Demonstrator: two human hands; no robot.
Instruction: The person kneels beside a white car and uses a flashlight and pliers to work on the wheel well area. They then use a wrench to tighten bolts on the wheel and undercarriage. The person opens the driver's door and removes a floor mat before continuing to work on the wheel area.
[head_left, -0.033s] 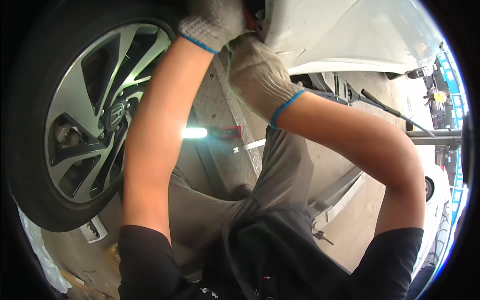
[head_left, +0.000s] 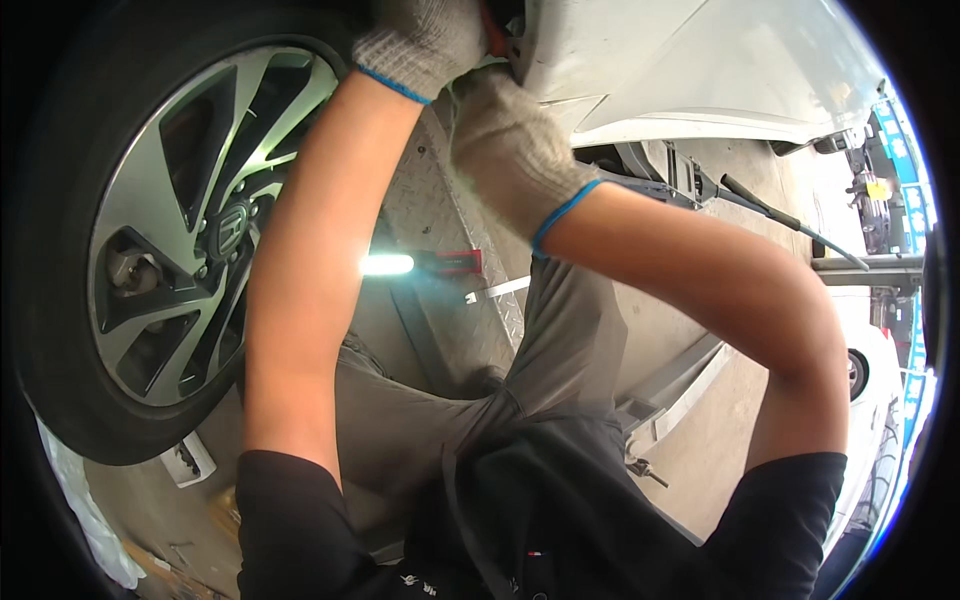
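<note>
1. We are reaching up with both gloved hands to the edge of the white bumper (head_left: pixel 640 70), just beside the wheel (head_left: pixel 190 230).
2. Our left hand (head_left: pixel 420 40) is touching the bumper edge near an orange part (head_left: pixel 494 35); we cannot tell whether it is grasping anything.
3. Our right hand (head_left: pixel 510 150) is pressing just under the same edge, its fingers hidden, so we cannot tell its grip.
4. A lit work lamp (head_left: pixel 420 264) is lying on the metal ramp (head_left: pixel 450 310) below.
</note>
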